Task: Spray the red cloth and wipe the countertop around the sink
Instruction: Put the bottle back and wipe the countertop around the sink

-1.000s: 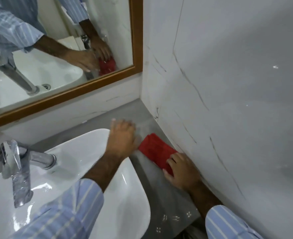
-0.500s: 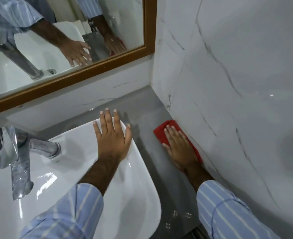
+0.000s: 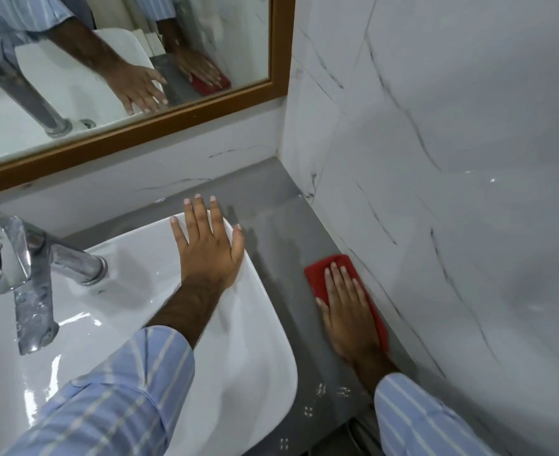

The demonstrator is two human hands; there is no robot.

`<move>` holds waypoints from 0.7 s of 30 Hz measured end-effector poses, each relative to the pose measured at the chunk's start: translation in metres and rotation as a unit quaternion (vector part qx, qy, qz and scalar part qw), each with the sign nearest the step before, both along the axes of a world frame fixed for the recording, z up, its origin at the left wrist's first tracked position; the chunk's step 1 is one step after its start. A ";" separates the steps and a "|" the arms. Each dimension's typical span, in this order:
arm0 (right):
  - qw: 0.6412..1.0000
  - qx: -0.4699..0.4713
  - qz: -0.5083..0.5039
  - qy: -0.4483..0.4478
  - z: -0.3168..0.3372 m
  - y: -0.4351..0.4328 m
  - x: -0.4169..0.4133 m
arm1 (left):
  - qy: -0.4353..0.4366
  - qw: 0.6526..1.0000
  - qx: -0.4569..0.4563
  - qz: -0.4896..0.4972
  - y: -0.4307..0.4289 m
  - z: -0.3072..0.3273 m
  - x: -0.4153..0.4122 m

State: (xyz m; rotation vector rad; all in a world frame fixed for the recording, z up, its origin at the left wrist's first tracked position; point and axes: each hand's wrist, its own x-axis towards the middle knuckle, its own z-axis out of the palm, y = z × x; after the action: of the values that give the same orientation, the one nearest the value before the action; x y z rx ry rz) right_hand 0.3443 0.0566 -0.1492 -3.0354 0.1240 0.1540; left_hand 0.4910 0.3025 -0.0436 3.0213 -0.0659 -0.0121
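The red cloth [image 3: 317, 274] lies flat on the grey countertop [image 3: 278, 225], in the narrow strip between the white sink [image 3: 255, 350] and the marble side wall. My right hand [image 3: 347, 311] presses down on it with the palm flat and the fingers pointing away from me; only the cloth's far end and wall-side edge show. My left hand [image 3: 207, 251] rests flat on the sink's far right rim with its fingers spread and holds nothing. The countertop beyond the cloth looks streaked and damp. No spray bottle is in view.
A chrome faucet [image 3: 18, 268] stands at the sink's left. A wood-framed mirror [image 3: 278, 44] hangs above the back wall and reflects both hands. The marble side wall [image 3: 452, 192] bounds the countertop on the right. The counter's front edge is near my right sleeve.
My right hand has slid the red cloth toward me along the side wall, away from the corner. My left hand has settled flat on the sink rim with its fingers spread.
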 end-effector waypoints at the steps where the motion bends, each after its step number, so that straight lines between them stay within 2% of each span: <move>1: 1.000 0.004 0.006 -0.001 0.000 0.001 0.019 | 0.002 1.000 0.002 0.001 0.000 -0.001 0.000; 4: 1.000 0.014 0.020 0.006 0.001 0.003 0.056 | 0.009 1.000 0.001 0.000 0.001 -0.001 0.000; 6: 1.000 0.017 0.019 0.007 0.000 0.001 0.049 | 0.014 1.000 0.004 0.000 0.001 0.001 0.000; 14: 0.999 0.007 -0.030 0.027 0.002 -0.020 -0.105 | 0.041 0.999 -0.002 -0.003 0.001 0.011 -0.002; 21: 1.000 0.004 0.011 0.006 0.004 -0.005 -0.029 | 0.078 0.997 0.007 -0.007 0.006 0.015 0.001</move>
State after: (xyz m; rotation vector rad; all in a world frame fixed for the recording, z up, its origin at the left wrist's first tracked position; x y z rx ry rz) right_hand 0.3154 0.0513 -0.1452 -3.0286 0.0912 0.1750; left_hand 0.4920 0.3084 -0.0282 3.0211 -0.0738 -0.2515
